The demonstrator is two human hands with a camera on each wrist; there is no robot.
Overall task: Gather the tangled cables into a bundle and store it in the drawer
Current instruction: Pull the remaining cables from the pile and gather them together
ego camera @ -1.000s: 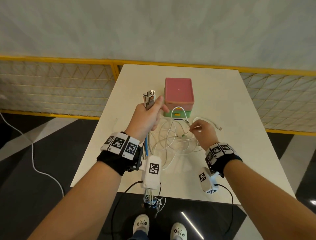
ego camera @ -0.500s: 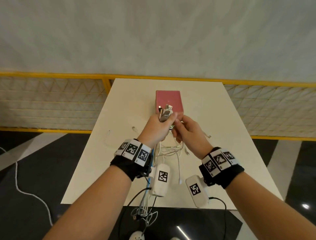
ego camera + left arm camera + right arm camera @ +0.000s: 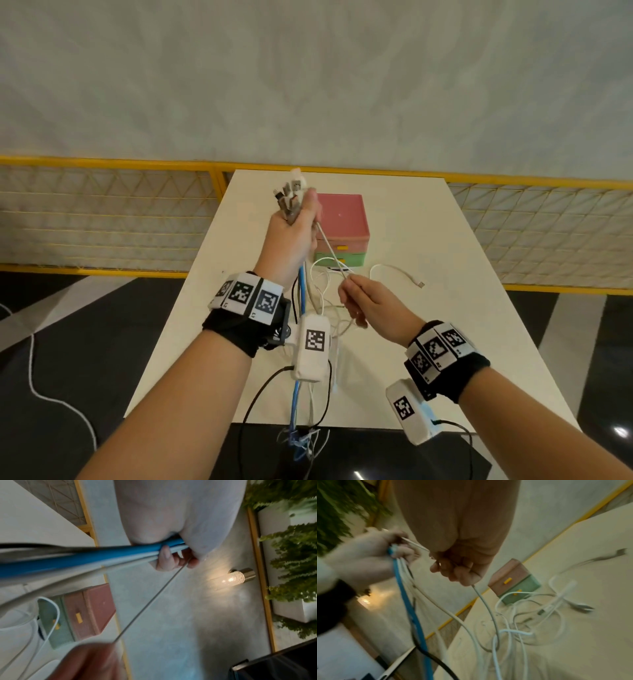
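Note:
My left hand point(image 3: 296, 224) is raised over the table and grips a bundle of cable ends, with connectors point(image 3: 290, 197) sticking out above the fist. A blue cable point(image 3: 301, 284) and white ones hang from it past the table's near edge. My right hand point(image 3: 354, 291) pinches a thin grey cable point(image 3: 329, 246) that runs taut up to the left fist. The wrist views show the same left hand point(image 3: 171, 559) on the bundle and the right hand point(image 3: 453, 569) curled round the thin cable point(image 3: 488, 609). Loose white cables point(image 3: 513, 631) lie tangled on the table.
A small drawer box point(image 3: 342, 219) with a pink top and a green lower drawer point(image 3: 342, 258) stands mid-table, both drawers shut. One white cable point(image 3: 394, 272) lies apart to its right. The white table point(image 3: 462, 308) has a yellow mesh fence point(image 3: 102, 212) behind it.
The hands were together by the box; my right hand has drawn back down and right, pulling a thin cable taut. My left hand has lifted higher with the bundle.

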